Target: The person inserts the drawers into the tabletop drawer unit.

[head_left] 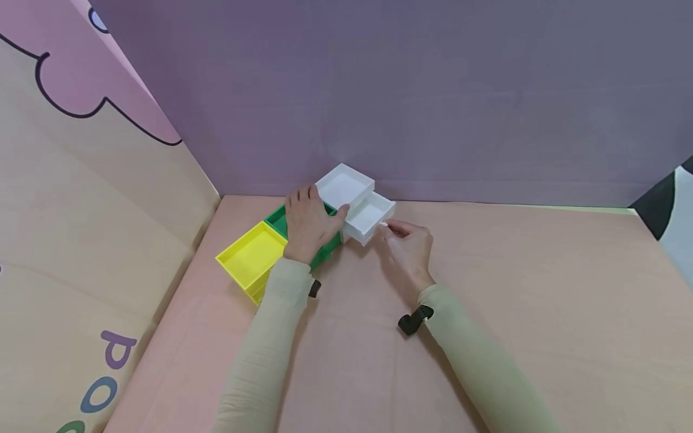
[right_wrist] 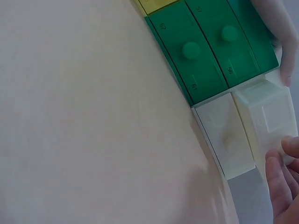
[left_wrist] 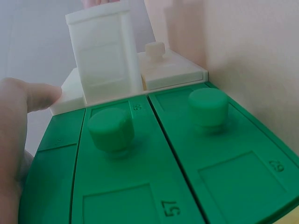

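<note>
Three small drawer units stand side by side: a yellow one [head_left: 251, 249], a green one [head_left: 276, 221] and a white one [head_left: 341, 185]. A white drawer [head_left: 372, 211] sticks out of the front of the white unit, with its inside bare. My right hand [head_left: 409, 248] pinches its front knob between thumb and fingertips; the knob is mostly hidden. My left hand [head_left: 310, 225] rests across the top of the green unit, fingers stretched toward its back. In the left wrist view, the left thumb [left_wrist: 35, 95] reaches the white unit's edge. Below the pulled drawer, another white drawer [right_wrist: 226, 135] is closed.
Two green drawers with round knobs [left_wrist: 111, 128] face front, closed. A purple wall [head_left: 433, 108] rises right behind the units. To the left stands a cream panel [head_left: 81, 210] with letters. A pink cloth [head_left: 514, 300] covers the tabletop.
</note>
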The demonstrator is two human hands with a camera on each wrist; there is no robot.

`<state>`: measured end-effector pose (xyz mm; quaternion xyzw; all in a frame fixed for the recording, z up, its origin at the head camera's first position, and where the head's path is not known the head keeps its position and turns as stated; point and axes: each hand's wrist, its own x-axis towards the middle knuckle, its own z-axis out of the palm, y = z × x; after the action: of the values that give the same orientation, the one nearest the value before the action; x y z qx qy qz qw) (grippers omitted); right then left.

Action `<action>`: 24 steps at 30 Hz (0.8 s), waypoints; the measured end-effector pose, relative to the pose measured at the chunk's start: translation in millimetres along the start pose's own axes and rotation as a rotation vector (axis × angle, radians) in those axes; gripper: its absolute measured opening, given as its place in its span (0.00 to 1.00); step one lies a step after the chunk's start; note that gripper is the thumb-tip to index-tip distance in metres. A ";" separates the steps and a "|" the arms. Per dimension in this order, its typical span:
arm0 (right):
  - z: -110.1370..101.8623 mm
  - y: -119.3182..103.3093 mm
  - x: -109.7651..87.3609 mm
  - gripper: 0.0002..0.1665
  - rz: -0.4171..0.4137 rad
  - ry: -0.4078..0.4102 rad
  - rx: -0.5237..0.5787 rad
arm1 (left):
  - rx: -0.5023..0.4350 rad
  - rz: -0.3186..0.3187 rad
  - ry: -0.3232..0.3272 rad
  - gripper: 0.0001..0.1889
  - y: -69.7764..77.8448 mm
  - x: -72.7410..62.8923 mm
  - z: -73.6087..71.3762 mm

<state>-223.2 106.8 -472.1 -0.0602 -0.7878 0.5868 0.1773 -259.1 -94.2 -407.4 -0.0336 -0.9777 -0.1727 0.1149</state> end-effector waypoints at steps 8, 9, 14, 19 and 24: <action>0.8 -0.7 3.6 0.11 0.009 -0.016 -0.012 | 0.007 -0.007 -0.005 0.45 2.1 -1.1 -0.8; 0.7 -1.4 4.2 0.11 0.010 -0.018 -0.011 | 0.008 -0.007 -0.007 0.45 2.5 -0.9 -1.2; 2.5 -4.3 6.0 0.12 0.019 -0.032 0.019 | 0.012 -0.007 -0.006 0.44 3.0 -1.0 -1.8; 6.0 -4.1 6.5 0.11 0.024 -0.026 0.028 | 0.018 -0.012 -0.019 0.44 3.9 -2.6 -0.4; 7.5 -5.2 6.9 0.12 0.033 -0.026 0.026 | 0.020 -0.012 -0.024 0.45 6.0 -3.6 -0.6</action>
<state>-231.6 100.5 -467.6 -0.0633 -0.7811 0.6007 0.1582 -254.8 -88.9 -405.8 -0.0286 -0.9809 -0.1631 0.1022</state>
